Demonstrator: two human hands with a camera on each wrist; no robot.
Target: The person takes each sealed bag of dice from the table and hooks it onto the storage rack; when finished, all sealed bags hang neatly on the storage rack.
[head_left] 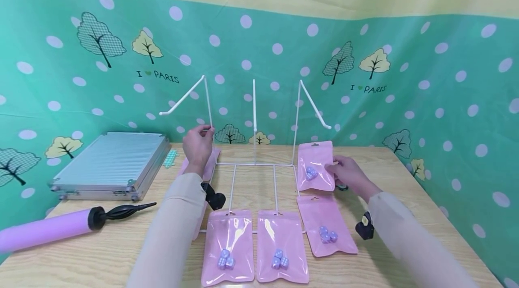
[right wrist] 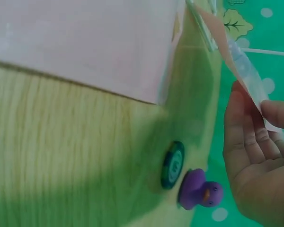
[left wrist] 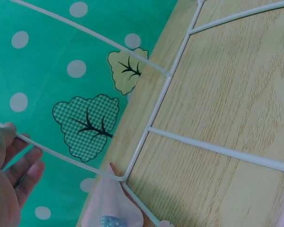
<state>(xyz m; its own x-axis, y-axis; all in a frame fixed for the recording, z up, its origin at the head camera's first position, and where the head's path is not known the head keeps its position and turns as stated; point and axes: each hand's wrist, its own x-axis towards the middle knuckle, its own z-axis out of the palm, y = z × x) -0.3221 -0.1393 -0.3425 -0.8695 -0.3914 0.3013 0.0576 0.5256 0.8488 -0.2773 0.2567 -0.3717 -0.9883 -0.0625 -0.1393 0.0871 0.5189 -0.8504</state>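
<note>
A white wire rack (head_left: 239, 164) with three hooked prongs stands on the table. My left hand (head_left: 197, 146) pinches its left upright between thumb and fingers; the left wrist view shows those fingers (left wrist: 32, 163) at the thin rod. With my right hand (head_left: 349, 173) I hold a pink pouch (head_left: 316, 156) of lilac dice by its right edge, raised beside the rack's right side. Below it lies another pink pouch (head_left: 323, 218) with dice. Two more pouches, one left (head_left: 237, 234) and one right (head_left: 279, 234), lie at the rack's front. My left arm partly hides pink pouches (head_left: 212, 162) at the left.
A silver-edged case (head_left: 109, 162) sits at the back left, with a small teal piece (head_left: 170, 158) beside it. A purple hand pump (head_left: 52, 228) with a black nozzle lies in front. Below my right hand are a green chip (right wrist: 173, 164) and a purple rubber duck (right wrist: 199, 190).
</note>
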